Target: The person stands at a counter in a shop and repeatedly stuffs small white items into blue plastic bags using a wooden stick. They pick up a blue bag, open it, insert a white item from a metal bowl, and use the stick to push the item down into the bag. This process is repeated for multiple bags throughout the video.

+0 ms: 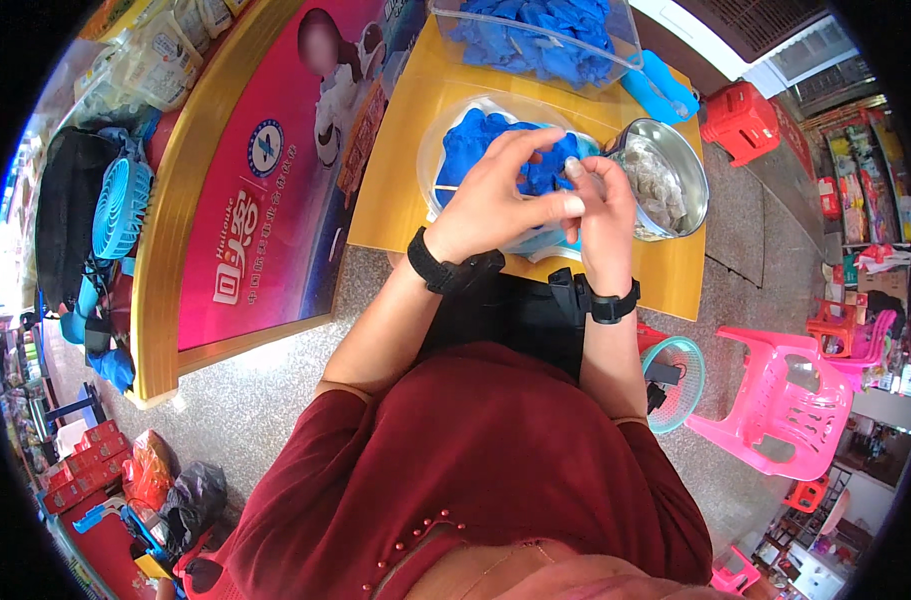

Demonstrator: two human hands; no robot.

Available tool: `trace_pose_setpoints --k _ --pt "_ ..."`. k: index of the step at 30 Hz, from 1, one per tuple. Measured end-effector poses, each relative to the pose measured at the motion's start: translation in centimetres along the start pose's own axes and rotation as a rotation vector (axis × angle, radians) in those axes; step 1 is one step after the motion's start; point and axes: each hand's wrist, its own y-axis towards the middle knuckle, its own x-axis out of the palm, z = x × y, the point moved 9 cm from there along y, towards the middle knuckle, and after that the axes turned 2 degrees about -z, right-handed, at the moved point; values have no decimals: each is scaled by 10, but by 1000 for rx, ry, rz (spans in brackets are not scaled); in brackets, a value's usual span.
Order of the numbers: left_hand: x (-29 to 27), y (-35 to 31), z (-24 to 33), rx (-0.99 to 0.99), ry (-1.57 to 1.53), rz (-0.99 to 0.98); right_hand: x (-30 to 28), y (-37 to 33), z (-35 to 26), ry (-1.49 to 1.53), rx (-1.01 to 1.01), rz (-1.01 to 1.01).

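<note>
Left hand [490,205] and right hand [605,210], two bare hands with one black strap at each wrist, meet over the near right part of a round, translucent plastic tub [428,150]. On the left hand, thumb and index finger stand apart; the right hand's fingers curl close to the left thumb, and I cannot tell whether anything is pinched there. Three containers stand on the yellow tabletop [387,195]. Crumpled, bright-blue soft pieces [467,138], too overlapped to count, lie inside the tub, directly under the hands. One clear rectangular plastic bin [627,40] at the far edge holds a larger heap of similar blue pieces [535,42]. One round silver metal tin [699,178], just right of the hands, contains many small greyish-white pieces [650,185]. One light-blue object [660,92] lies between bin and tin. Below, one teal mesh plastic basket [697,385] has dark items inside, beside one pink plastic chair [785,410].
</note>
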Motion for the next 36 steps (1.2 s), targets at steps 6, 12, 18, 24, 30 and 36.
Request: trace_pose_setpoints --k 6,12,18,24,30,36 --pt "-11 -4 -43 -211 -151 286 22 -11 -21 256 -85 -224" --pt "-21 -3 -28 -76 -173 360 22 -11 -13 -11 -128 -262" --pt "-15 -3 -19 -59 -141 300 24 -14 -3 -91 42 -279" --pt "-13 -4 -26 -169 -495 292 34 -18 -21 -88 -314 -370" --pt "-6 -6 -38 -277 -498 254 26 -17 -26 -89 -236 -229" --pt "-3 -7 -33 -254 -580 229 27 -15 -9 -15 -34 -243"
